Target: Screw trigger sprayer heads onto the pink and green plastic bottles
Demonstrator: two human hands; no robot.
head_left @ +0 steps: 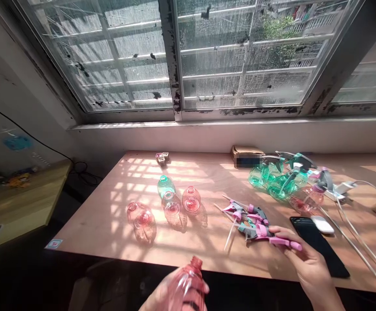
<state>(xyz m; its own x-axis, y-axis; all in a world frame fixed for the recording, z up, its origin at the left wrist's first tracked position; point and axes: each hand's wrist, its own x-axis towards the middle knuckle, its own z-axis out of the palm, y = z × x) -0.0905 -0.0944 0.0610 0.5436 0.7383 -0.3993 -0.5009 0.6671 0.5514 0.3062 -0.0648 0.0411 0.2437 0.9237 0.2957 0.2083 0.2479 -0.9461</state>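
My left hand (162, 298) is wrapped round a pink plastic bottle (188, 287) at the bottom edge, its open neck pointing up and away. My right hand (307, 263) grips a pink and grey trigger sprayer head (266, 233) lying on the wooden table (110, 220), with its white dip tube (229, 239) trailing left. More sprayer heads (243, 211) lie just beyond it. Three pink bottles (171, 207) and one green bottle (165, 185) stand uncapped in the middle of the table.
Assembled green and pink spray bottles (282, 181) lie at the back right beside a cardboard box (246, 153). A black phone (317, 250), a white mouse (322, 224) and white cables (359, 242) sit right of my hand. A second desk (19, 203) stands left; windows run behind.
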